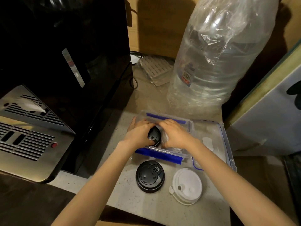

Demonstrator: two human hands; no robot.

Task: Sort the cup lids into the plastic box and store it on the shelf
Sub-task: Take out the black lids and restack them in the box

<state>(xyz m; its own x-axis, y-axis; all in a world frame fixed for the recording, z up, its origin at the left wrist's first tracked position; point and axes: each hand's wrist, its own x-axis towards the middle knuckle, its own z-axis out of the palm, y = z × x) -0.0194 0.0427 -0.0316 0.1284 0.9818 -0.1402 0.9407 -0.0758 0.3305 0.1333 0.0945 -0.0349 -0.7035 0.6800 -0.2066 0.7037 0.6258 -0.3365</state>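
A clear plastic box with blue clips stands on the counter, and both my hands are inside it. My left hand grips a black cup lid on edge in the box. Beside it, my right hand rests over white lids, mostly hiding them. In front of the box lie a stack of black lids and a stack of white lids. The box's clear cover lies open to the right.
A black coffee machine with a steel drip tray fills the left. A tall plastic bag of clear cups stands behind the box. A white appliance is at the right. The counter edge runs near me.
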